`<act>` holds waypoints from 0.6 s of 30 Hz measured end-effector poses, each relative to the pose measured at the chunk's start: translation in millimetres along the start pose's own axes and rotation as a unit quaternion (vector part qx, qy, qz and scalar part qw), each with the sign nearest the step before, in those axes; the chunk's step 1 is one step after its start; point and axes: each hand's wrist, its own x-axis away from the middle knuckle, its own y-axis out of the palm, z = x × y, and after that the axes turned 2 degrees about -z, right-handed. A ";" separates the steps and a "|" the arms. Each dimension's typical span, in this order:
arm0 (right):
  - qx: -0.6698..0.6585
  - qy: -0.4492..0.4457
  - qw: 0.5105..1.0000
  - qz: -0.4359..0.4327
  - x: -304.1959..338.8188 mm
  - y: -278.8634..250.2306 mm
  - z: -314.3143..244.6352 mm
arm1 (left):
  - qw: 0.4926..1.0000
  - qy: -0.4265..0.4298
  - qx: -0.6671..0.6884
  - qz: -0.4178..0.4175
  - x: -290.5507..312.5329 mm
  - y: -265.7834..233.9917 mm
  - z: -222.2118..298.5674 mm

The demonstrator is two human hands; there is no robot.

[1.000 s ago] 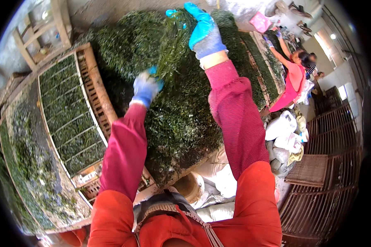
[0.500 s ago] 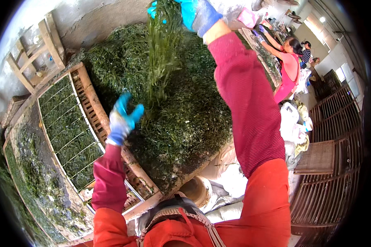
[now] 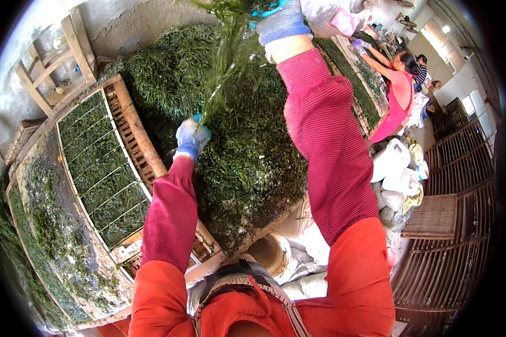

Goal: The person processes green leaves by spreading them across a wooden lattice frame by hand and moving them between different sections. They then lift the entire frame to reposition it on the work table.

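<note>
A long bunch of wet green seaweed (image 3: 224, 73) is stretched between my hands. My right hand (image 3: 282, 21), in a blue-and-grey glove, is raised at the top edge and grips its upper part; its fingers are partly cut off by the picture. Lower down, my left hand (image 3: 192, 137), gloved alike, is closed round the bunch's lower end. Under both hands lies a large heap of dark green seaweed (image 3: 258, 163). Left of it is a shallow frame (image 3: 132, 129) with slatted wooden sides, its seaweed crossed by thin pale bars.
Wooden trestle pieces (image 3: 76, 48) lean by the wall at far left. White sacks and jugs (image 3: 391, 163) stand on the right, beside slatted racks (image 3: 444, 264). A round tub (image 3: 270, 253) sits near my waist. A co-worker (image 3: 396, 95) bends over another seaweed table at upper right.
My left hand has gone from spread fingers to a closed grip on the hanging seaweed, moving up and right. The right hand has shifted slightly right, and the bunch now slants.
</note>
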 end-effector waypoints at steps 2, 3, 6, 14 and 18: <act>0.008 -0.001 1.000 0.010 7.9 -2.2 -6.4 | 0.995 -0.051 -0.088 -0.022 22.7 -0.5 -12.7; 0.020 0.004 1.000 0.012 10.4 -2.4 -8.0 | 0.992 -0.058 -0.102 -0.040 22.5 5.1 -24.1; 0.054 0.021 0.998 0.006 14.4 13.5 -8.9 | 0.983 -0.078 -0.149 -0.076 34.0 16.7 -51.3; 0.332 0.105 0.933 -0.091 14.7 72.6 -7.3 | 0.942 -0.061 -0.262 -0.199 57.5 55.9 -68.2; 0.457 0.113 0.870 -0.145 15.5 90.5 6.6 | 0.908 0.028 -0.301 -0.289 77.6 56.0 -44.6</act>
